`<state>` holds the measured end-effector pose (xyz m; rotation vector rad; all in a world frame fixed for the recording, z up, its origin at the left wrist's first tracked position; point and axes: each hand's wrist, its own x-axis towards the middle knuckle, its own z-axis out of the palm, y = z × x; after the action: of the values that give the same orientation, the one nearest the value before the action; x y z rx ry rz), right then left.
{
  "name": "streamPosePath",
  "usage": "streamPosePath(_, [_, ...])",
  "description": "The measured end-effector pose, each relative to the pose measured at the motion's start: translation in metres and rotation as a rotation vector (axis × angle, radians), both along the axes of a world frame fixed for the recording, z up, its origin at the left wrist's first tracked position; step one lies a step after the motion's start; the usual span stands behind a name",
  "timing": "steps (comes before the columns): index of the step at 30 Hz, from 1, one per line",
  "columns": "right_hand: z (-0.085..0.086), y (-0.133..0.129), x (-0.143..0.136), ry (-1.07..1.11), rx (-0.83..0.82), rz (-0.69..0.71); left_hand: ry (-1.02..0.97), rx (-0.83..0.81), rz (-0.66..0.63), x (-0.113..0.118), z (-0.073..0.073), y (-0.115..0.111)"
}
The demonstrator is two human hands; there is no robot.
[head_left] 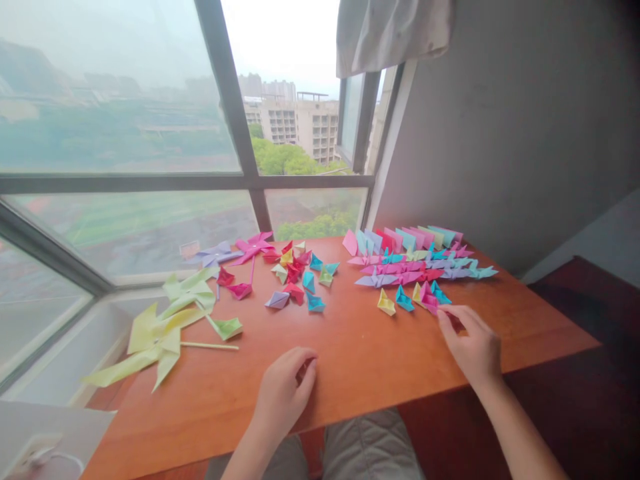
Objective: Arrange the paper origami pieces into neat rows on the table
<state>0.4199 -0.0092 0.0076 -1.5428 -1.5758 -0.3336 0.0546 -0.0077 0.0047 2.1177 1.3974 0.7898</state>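
My right hand (pixel 470 340) is at the right of the table, thumb and fingertips closed at the edge of a pink paper boat (pixel 429 297). Beside that boat stand a blue boat (pixel 404 299), a yellow boat (pixel 386 303) and another blue one (pixel 440 293). My left hand (pixel 287 387) rests near the table's front edge, fingers curled together, with nothing visible in it. Beyond it lies a loose group of small paper boats in several colours, among them a blue one (pixel 315 303) and a purple one (pixel 277 300).
Rows of folded paper cranes (pixel 383 280) fill the back right of the wooden table (pixel 360 360). Paper pinwheels, one yellow (pixel 157 339) and one pink (pixel 253 247), lie at the left beside a green boat (pixel 227 328). Windows rise behind the table.
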Motion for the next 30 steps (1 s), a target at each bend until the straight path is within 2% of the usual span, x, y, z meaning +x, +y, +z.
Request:
streamPosePath(4, [-0.014,0.014,0.069,-0.112,-0.038,-0.213,0.01,-0.001,0.003,0.0,0.0,0.001])
streamPosePath(6, [-0.025,0.02,0.092,-0.16,-0.098,-0.269,0.018,0.0,-0.002,0.0,0.0,0.001])
streamPosePath(9, [-0.041,0.028,0.112,-0.199,-0.17,-0.298,0.022,0.001,-0.004,0.0,0.001,0.001])
streamPosePath(15, [-0.056,0.037,0.122,-0.195,-0.221,-0.325,0.037,-0.011,-0.002,0.0,0.002,0.001])
streamPosePath(30, [-0.061,0.037,0.121,-0.203,-0.194,-0.373,0.072,0.003,-0.007,0.001,0.003,0.002])
